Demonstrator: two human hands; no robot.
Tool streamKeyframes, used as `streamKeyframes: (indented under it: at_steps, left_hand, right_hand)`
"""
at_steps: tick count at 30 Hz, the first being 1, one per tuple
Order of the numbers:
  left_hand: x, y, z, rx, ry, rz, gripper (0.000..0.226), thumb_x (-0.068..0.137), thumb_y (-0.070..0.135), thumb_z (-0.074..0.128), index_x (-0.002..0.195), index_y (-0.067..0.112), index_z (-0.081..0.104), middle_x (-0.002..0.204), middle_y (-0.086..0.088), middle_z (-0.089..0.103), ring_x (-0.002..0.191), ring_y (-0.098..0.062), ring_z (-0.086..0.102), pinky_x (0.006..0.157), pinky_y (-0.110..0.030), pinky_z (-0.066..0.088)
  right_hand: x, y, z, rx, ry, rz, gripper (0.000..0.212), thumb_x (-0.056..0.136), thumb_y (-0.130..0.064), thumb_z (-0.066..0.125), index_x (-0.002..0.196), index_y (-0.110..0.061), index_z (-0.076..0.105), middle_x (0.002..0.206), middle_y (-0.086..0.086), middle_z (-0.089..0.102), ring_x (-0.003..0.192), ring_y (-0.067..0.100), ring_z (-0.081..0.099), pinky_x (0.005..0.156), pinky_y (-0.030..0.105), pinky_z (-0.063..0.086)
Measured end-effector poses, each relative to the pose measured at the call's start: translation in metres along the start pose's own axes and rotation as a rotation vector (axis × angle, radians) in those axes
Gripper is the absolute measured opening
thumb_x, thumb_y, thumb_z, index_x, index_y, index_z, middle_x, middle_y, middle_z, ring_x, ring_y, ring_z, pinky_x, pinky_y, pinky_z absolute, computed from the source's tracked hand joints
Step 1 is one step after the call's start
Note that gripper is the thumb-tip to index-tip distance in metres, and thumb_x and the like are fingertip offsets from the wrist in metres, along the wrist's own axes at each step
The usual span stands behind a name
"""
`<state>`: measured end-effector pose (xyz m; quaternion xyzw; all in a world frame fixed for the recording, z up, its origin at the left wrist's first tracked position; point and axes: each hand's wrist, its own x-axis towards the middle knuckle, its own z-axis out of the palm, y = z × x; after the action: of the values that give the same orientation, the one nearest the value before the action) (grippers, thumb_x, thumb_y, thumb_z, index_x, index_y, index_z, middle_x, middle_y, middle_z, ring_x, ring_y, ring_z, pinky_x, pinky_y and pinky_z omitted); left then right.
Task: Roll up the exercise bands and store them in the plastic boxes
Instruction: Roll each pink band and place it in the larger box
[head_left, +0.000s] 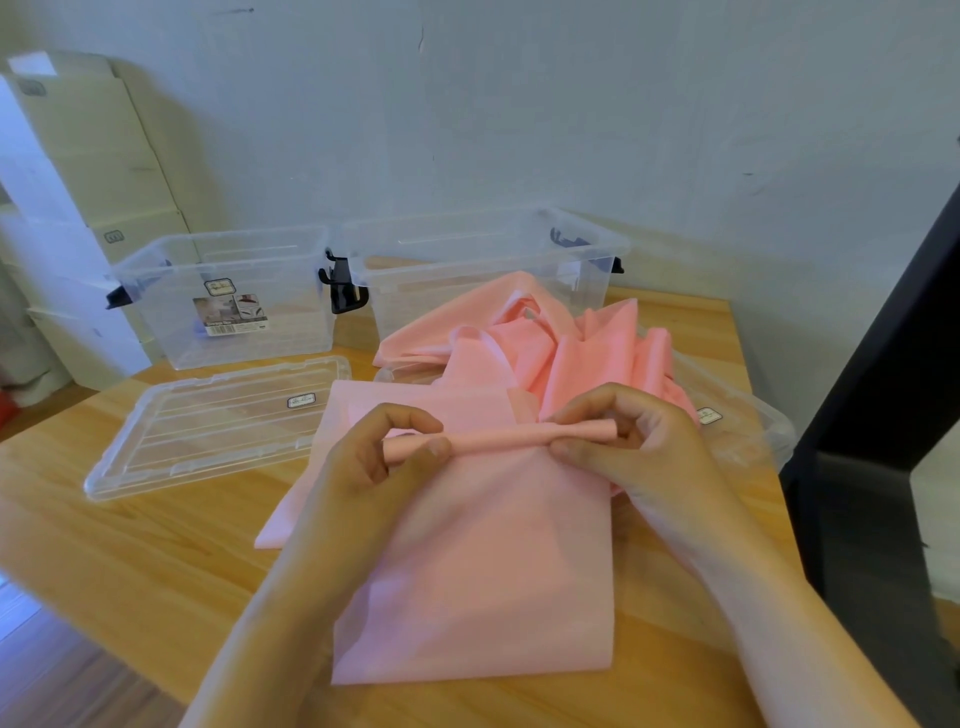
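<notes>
A pink exercise band (478, 561) lies flat on the wooden table (130, 561), its far end wound into a thin roll (498, 437). My left hand (384, 457) pinches the roll's left end. My right hand (623, 441) pinches its right end between thumb and fingers. Behind the roll, more pink bands (545, 343) sit in a crumpled heap. Two clear plastic boxes stand open at the back: the left box (228, 296) with a label, and the right box (483, 270), partly hidden by the heap.
A clear lid (208, 426) lies flat on the table left of the bands. A second clear lid (748, 431) lies under the heap at the right. Cardboard boxes (88, 182) stack at the far left. A dark post (883, 415) stands along the table's right edge.
</notes>
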<state>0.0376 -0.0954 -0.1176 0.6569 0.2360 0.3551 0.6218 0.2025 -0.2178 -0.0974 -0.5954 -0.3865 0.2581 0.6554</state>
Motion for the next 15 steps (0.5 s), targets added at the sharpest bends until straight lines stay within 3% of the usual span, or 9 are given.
streamKeyframes:
  at_steps: [3, 7, 10, 13, 15]
  left_hand:
    - [0.0013, 0.0001, -0.0012, -0.007, 0.013, 0.008, 0.01, 0.086, 0.009, 0.064, 0.095, 0.013, 0.06, 0.063, 0.006, 0.059, 0.055, -0.008, 0.055, 0.049, -0.015, 0.044]
    - [0.0035, -0.001, -0.0036, 0.014, 0.03, 0.024, 0.015, 0.085, 0.006, 0.066, 0.097, 0.014, 0.064, 0.063, 0.008, 0.061, 0.057, -0.005, 0.057, 0.052, -0.013, 0.045]
    - [0.0026, -0.0013, -0.0045, 0.001, 0.03, 0.005, 0.016, 0.083, 0.014, 0.072, 0.098, 0.015, 0.065, 0.067, 0.006, 0.06, 0.061, -0.005, 0.056, 0.054, -0.012, 0.044]
    - [0.0014, -0.0015, -0.0036, 0.035, 0.001, -0.002, 0.022, 0.079, 0.037, 0.076, 0.092, 0.022, 0.066, 0.072, 0.008, 0.059, 0.065, -0.005, 0.053, 0.054, -0.011, 0.041]
    - [0.0021, -0.0024, -0.0026, 0.069, 0.011, 0.025, 0.023, 0.077, 0.036, 0.07, 0.089, 0.017, 0.065, 0.071, 0.012, 0.059, 0.065, -0.003, 0.052, 0.055, -0.01, 0.039]
  right_hand:
    - [-0.0009, 0.0, -0.001, 0.016, -0.031, 0.035, 0.024, 0.073, 0.01, 0.072, 0.087, -0.009, 0.066, 0.07, -0.009, 0.066, 0.062, -0.001, 0.059, 0.052, 0.008, 0.04]
    - [-0.0006, 0.0012, -0.0006, 0.023, -0.029, 0.078, 0.016, 0.073, -0.001, 0.074, 0.087, -0.007, 0.069, 0.07, -0.007, 0.067, 0.063, 0.0, 0.059, 0.053, 0.009, 0.042]
    - [-0.0002, 0.0006, 0.0005, 0.02, -0.009, 0.067, 0.012, 0.074, -0.001, 0.074, 0.084, -0.006, 0.07, 0.07, -0.006, 0.068, 0.063, 0.0, 0.06, 0.053, 0.009, 0.042]
    - [-0.0012, -0.0006, 0.0011, 0.001, -0.002, 0.021, 0.014, 0.073, 0.003, 0.074, 0.082, -0.006, 0.069, 0.07, -0.006, 0.069, 0.062, -0.001, 0.06, 0.052, 0.009, 0.042]
    - [-0.0013, -0.0006, 0.0016, 0.0, -0.008, -0.001, 0.015, 0.073, 0.006, 0.074, 0.083, -0.004, 0.069, 0.071, -0.006, 0.069, 0.064, -0.001, 0.061, 0.053, 0.009, 0.043]
